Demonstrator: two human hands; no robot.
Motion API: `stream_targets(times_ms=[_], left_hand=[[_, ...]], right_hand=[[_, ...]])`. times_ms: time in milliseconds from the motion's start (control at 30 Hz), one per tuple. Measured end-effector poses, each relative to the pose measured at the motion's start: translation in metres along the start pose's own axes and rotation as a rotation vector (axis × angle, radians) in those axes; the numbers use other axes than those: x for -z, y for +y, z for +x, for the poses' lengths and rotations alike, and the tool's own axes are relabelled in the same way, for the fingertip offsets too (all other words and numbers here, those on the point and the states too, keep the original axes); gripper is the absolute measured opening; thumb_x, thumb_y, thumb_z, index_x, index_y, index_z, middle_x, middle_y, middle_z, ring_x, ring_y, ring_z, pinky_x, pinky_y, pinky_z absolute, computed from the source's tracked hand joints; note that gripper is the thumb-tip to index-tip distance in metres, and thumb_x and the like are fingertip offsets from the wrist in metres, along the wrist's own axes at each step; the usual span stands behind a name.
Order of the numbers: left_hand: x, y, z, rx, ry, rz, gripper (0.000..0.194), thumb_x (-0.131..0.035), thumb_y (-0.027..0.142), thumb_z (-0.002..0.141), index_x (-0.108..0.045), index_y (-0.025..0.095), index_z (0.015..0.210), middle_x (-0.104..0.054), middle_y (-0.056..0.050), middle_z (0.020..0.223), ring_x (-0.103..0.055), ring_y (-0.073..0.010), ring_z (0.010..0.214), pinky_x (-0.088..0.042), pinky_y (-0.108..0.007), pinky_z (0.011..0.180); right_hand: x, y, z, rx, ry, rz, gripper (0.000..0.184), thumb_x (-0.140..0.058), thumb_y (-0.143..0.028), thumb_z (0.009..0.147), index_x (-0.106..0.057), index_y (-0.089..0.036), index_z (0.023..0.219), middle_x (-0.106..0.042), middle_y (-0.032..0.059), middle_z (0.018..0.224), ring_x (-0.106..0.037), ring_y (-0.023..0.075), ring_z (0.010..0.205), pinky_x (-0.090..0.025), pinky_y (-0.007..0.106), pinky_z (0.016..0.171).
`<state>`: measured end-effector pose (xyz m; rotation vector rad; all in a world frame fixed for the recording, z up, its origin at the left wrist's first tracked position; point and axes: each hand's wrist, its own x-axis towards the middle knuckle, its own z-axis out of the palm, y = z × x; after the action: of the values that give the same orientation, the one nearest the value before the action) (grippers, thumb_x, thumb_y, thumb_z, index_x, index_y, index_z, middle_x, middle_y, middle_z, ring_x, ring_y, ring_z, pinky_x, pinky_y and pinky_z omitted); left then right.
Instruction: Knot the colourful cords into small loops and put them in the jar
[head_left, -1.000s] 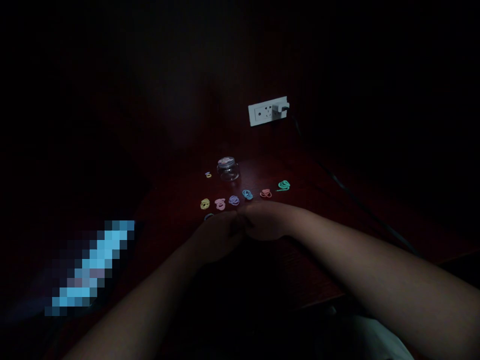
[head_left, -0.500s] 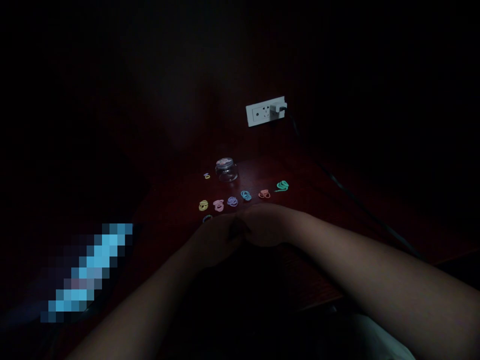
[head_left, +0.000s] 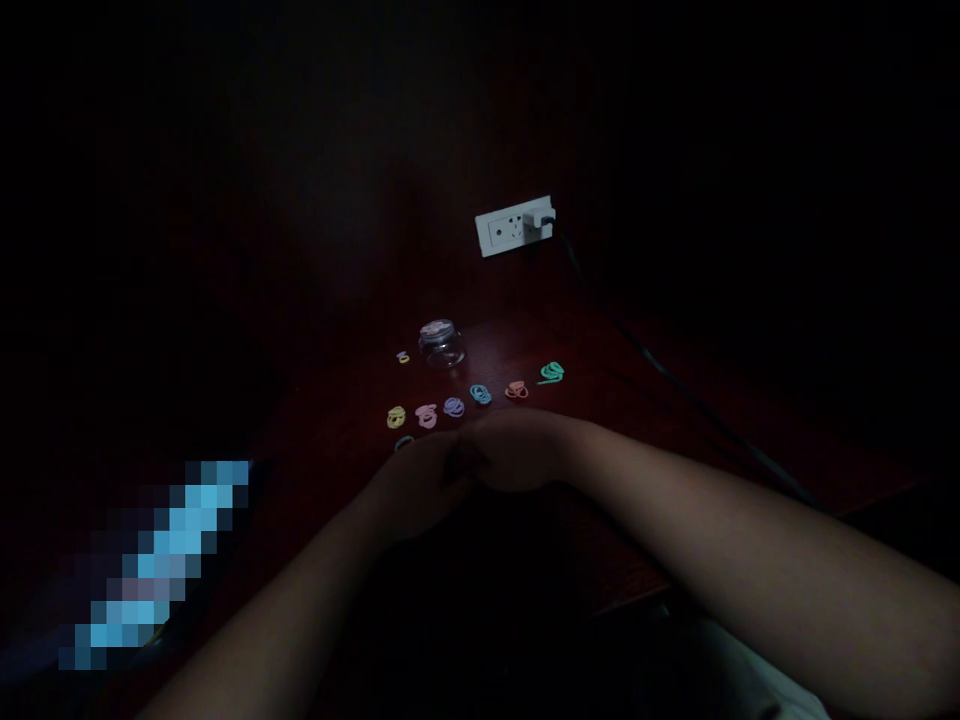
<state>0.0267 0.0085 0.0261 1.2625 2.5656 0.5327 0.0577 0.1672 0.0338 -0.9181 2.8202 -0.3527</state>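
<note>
My left hand (head_left: 424, 485) and my right hand (head_left: 521, 450) meet low over the dark red table, backs toward me. Their fingers are hidden, so whatever they hold cannot be made out. Beyond them runs a row of small piles of thin coloured loops, like little hair ties: yellow (head_left: 396, 417), pink (head_left: 426, 416), purple (head_left: 454, 407), blue (head_left: 481, 394), coral (head_left: 516, 390) and green (head_left: 552, 373). Another loop (head_left: 404, 444), partly covered, lies right beside my left hand. Behind the row stands a clear lidded jar (head_left: 442, 347), with a few tiny loops (head_left: 403, 357) to its left.
A white wall socket (head_left: 514, 227) has a plug in it, and its dark cable (head_left: 660, 370) runs down the right side of the table. At the left is a lit, pixelated blue patch (head_left: 172, 545). The surroundings are very dark.
The view has shifted a little, so the jar, piles and socket appear slightly further left. My hands stay together in nearly the same pose. No pile has visibly changed.
</note>
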Motion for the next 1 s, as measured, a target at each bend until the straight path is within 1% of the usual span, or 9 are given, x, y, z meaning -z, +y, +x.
stream_targets(times_ms=[100, 267, 367, 467, 600, 733, 867, 1000], left_hand=[[0.0, 0.001, 0.0, -0.004, 0.008, -0.006, 0.024, -0.047, 0.023, 0.078, -0.057, 0.022, 0.1, -0.064, -0.003, 0.103, -0.06, -0.0185, 0.089, -0.045, -0.029, 0.076], [0.0, 0.002, -0.002, -0.023, 0.029, -0.017, 0.023, -0.047, 0.024, 0.079, -0.058, 0.022, 0.099, -0.064, -0.003, 0.102, -0.059, -0.0184, 0.089, -0.045, -0.029, 0.076], [-0.002, 0.0, -0.002, -0.032, 0.048, -0.009, 0.023, -0.047, 0.025, 0.079, -0.057, 0.021, 0.099, -0.064, -0.003, 0.102, -0.059, -0.0186, 0.09, -0.045, -0.029, 0.075], [-0.004, -0.003, -0.003, -0.014, 0.063, 0.008, 0.021, -0.047, 0.027, 0.079, -0.057, 0.02, 0.096, -0.064, -0.004, 0.098, -0.059, -0.0182, 0.085, -0.045, -0.028, 0.071], [-0.005, -0.005, -0.003, -0.02, 0.069, 0.014, 0.019, -0.046, 0.029, 0.08, -0.057, 0.02, 0.093, -0.064, -0.003, 0.094, -0.059, -0.017, 0.08, -0.044, -0.027, 0.067], [-0.005, -0.004, -0.003, -0.051, 0.076, 0.018, 0.021, -0.045, 0.031, 0.082, -0.056, 0.021, 0.096, -0.064, -0.003, 0.095, -0.058, -0.0171, 0.082, -0.043, -0.028, 0.069], [-0.005, -0.004, -0.003, -0.025, 0.075, 0.042, 0.021, -0.046, 0.032, 0.081, -0.057, 0.02, 0.093, -0.064, -0.003, 0.092, -0.058, -0.0173, 0.079, -0.043, -0.028, 0.067], [-0.006, -0.005, -0.003, -0.023, 0.084, 0.031, 0.021, -0.046, 0.031, 0.081, -0.057, 0.02, 0.094, -0.064, -0.004, 0.093, -0.058, -0.0175, 0.081, -0.043, -0.028, 0.068]], right_hand=[[0.001, 0.001, 0.0, -0.005, -0.012, 0.02, 0.032, -0.046, -0.016, 0.073, -0.065, -0.013, 0.098, -0.067, 0.0102, 0.094, -0.061, 0.0184, 0.078, -0.041, 0.025, 0.061], [0.001, 0.001, 0.001, -0.083, -0.032, 0.083, 0.03, -0.046, -0.016, 0.074, -0.066, -0.015, 0.096, -0.067, 0.0093, 0.092, -0.06, 0.0161, 0.075, -0.04, 0.023, 0.06], [0.0, 0.003, 0.001, -0.085, -0.03, 0.119, 0.03, -0.046, -0.016, 0.073, -0.066, -0.015, 0.096, -0.068, 0.0082, 0.089, -0.059, 0.0145, 0.071, -0.039, 0.022, 0.057], [-0.002, 0.006, 0.001, -0.078, -0.012, 0.152, 0.028, -0.047, -0.017, 0.073, -0.066, -0.016, 0.093, -0.068, 0.0063, 0.085, -0.058, 0.0133, 0.067, -0.039, 0.021, 0.055], [-0.004, 0.008, 0.001, -0.115, -0.003, 0.192, 0.027, -0.048, -0.019, 0.073, -0.067, -0.018, 0.093, -0.068, 0.0051, 0.085, -0.057, 0.0123, 0.065, -0.038, 0.021, 0.055], [-0.004, 0.008, 0.002, -0.142, -0.013, 0.207, 0.026, -0.049, -0.018, 0.073, -0.068, -0.018, 0.091, -0.068, 0.0054, 0.085, -0.057, 0.0123, 0.066, -0.037, 0.021, 0.056], [-0.005, 0.009, 0.002, -0.108, -0.008, 0.211, 0.027, -0.048, -0.017, 0.073, -0.067, -0.019, 0.091, -0.067, 0.0035, 0.083, -0.057, 0.0117, 0.065, -0.037, 0.02, 0.055], [-0.006, 0.011, 0.001, -0.134, 0.013, 0.185, 0.026, -0.049, -0.019, 0.072, -0.067, -0.018, 0.092, -0.067, 0.0046, 0.085, -0.057, 0.0122, 0.066, -0.037, 0.021, 0.055]])
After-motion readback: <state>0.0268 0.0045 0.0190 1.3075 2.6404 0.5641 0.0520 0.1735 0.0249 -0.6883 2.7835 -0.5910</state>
